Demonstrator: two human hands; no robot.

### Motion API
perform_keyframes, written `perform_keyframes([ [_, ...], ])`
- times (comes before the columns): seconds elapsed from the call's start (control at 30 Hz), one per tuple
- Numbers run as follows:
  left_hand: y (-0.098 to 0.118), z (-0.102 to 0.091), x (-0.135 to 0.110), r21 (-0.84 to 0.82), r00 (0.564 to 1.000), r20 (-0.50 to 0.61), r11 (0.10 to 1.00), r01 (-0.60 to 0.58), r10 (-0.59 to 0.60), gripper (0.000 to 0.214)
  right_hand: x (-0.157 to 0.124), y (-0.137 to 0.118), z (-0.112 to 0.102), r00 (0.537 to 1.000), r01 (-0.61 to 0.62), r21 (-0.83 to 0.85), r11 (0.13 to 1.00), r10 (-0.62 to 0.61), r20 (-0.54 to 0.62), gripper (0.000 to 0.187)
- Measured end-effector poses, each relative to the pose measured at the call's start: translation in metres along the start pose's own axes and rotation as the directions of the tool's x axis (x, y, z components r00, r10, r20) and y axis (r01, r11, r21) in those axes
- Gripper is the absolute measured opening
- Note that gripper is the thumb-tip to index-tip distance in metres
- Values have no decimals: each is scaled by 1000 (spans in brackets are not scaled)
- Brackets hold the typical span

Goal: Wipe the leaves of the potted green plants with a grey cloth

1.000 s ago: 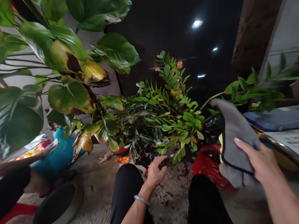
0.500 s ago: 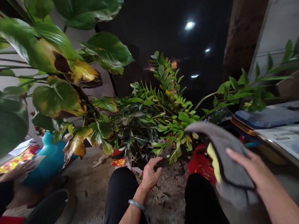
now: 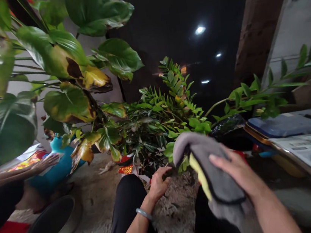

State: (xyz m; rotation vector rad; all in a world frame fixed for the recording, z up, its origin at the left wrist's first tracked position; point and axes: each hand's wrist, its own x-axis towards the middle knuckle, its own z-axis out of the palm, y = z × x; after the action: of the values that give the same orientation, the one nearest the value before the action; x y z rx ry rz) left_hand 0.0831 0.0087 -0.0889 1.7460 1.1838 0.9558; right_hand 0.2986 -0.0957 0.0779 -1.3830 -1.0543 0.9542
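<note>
Since the right hand grasps a grey, black-edged, yellow-backed cloth (end drooping beyond the grip, any contact unclear), pick-up counts as done; work left on the green, small-leaved plant ahead of the grip cannot be judged. Left hand, half-curled nearby: hold not discernible.

a soft-looking grey cloth with a black edging and a strip of yellow showing along its left side is held up, folded over and bunched, its rounded top curling leftward and down. it is in front of the low leafy plant, hiding some of that plant's lower right; whether the two touch cannot be told. the cloth's bottom is blurred.
</note>
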Motion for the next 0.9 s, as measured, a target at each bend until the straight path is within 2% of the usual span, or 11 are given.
perform_keyframes([
  [0.1,0,1,1,43,997,27,997,-69,68,46,45,-11,-11,928,83,-55,995,-98,-361,52],
  [0.17,1,0,1,58,996,-2,995,-87,88,47,68,-2,0,908,46,-94,995,-81,-412,47],
  [0.23,2,-2,1,70,994,-33,992,-104,107,44,73,18,20,962,-39,-133,990,1,-274,40],
  [0.3,3,-3,1,71,991,-57,991,-114,118,37,59,42,42,998,-57,-183,981,52,-32,34],
  [0.4,2,-7,4,2,986,-155,998,-68,68,30,26,71,65,961,-23,-173,985,70,266,41],
  [0.47,-2,-11,6,-53,967,-256,998,-14,0,28,11,77,68,953,-28,-171,985,78,293,47],
  [0.6,-9,-26,9,-108,905,-411,992,69,-108,15,11,69,59,975,-50,-199,979,91,203,50],
  [0.67,-7,-37,7,-143,840,-528,988,58,-126,12,14,64,53,976,-57,-195,979,96,197,50],
  [0.8,6,-63,5,-70,669,-742,997,-22,-38,9,10,61,53,969,-47,-198,979,93,229,49],
  [0.83,9,-69,7,-34,674,-738,999,7,-30,11,7,59,55,963,-32,-197,980,82,255,47],
  [0.9,11,-78,15,18,745,-665,996,93,-58,20,2,48,59,945,13,-191,982,50,323,43],
])
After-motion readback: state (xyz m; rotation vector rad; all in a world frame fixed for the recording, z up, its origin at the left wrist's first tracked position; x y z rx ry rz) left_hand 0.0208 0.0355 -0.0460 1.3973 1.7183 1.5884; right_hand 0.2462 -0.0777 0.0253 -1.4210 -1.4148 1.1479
